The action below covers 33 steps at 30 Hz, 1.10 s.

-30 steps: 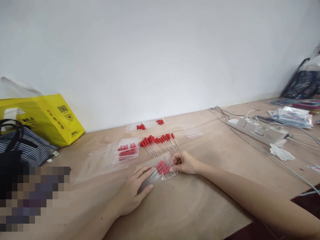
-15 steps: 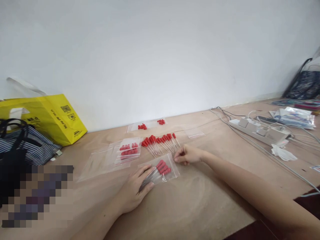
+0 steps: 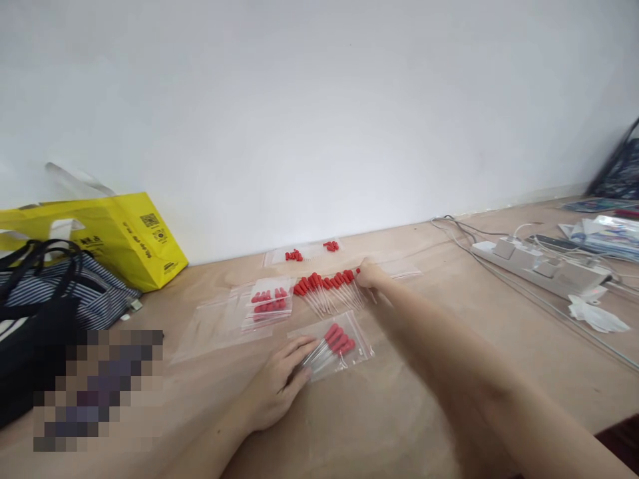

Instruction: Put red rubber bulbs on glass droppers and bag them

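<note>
A clear zip bag (image 3: 332, 346) with several red-tipped sticks in it lies flat on the table. My left hand (image 3: 282, 379) rests at its left end, fingers curled and closed on the bag. Beyond the bag, a row of loose red-tipped sticks (image 3: 327, 293) is spread out like a fan. My right hand (image 3: 370, 274) is at the right end of this row, its fingers closed around a red-tipped stick. To the left of the row lies a stack of filled bags (image 3: 272, 305), on top of flat clear bags (image 3: 210, 326).
Small red pieces (image 3: 294, 255) lie on clear bags near the wall. A yellow bag (image 3: 120, 233) and a striped bag (image 3: 110, 286) stand at the left. A power strip (image 3: 539, 266) with cables and white tissue (image 3: 596, 314) are at the right.
My right hand has moved forward from beside the filled bag to the right end of the stick row and has closed on a stick. The camera view has turned slightly.
</note>
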Available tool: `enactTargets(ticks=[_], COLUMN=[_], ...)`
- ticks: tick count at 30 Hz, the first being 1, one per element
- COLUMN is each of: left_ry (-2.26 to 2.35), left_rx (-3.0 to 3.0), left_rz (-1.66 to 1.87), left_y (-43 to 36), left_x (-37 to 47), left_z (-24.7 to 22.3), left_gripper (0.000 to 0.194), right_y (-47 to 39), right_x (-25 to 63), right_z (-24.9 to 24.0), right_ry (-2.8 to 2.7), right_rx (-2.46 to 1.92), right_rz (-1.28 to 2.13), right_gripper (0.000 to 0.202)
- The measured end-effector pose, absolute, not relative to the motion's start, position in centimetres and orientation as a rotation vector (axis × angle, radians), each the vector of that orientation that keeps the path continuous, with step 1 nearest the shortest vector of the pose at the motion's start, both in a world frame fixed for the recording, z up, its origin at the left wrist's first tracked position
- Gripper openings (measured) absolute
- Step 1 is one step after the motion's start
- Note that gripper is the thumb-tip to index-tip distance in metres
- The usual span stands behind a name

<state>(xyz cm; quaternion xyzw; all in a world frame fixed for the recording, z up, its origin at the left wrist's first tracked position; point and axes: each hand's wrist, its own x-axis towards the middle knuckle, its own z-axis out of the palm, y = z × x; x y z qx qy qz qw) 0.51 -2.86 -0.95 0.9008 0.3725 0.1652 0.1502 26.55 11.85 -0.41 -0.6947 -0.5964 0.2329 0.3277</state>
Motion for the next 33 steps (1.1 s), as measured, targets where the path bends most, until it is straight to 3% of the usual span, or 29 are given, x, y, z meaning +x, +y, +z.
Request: enactTargets(ticks=[4,10,15,20,27,33], left_ry=[1.023,1.048,1.055,1.069,1.077,1.096], left_rx=[2.616,2.634,2.641,2.641,2.660,2.656], left_rz=[0.450,0.438,0.415,0.387,0.399,0.386], left_y=[-3.0,-3.2,-3.2,-3.3,-3.3,-3.0], left_x=[0.5,1.1,1.4,1.4,1.4,1.3], left_z=[-0.9,-0.6,-0.1,-0.1,-0.1,-0.6], left_gripper=[0.040,0.041,0.041,0.041,0.041,0.042], right_y=[10.3,4.6,1.2,-0.2,-1.6,-1.6], right_x=[28.3,30.4,29.0,27.2,27.3,27.4], right_z=[-0.5,-1.7,-2.8,-3.1,-3.1,-2.7], right_ry=[-1.488,-1.420,-1.002,-0.859,-1.269,-1.796], right_rx=[-1.737,-1.483,-1.115,-1.024,-1.072,-0.966], right_rz=[0.675,0.847,1.072,1.227,1.373,1.261], right_gripper=[0.044,0.029,0.032,0.032,0.032,0.030])
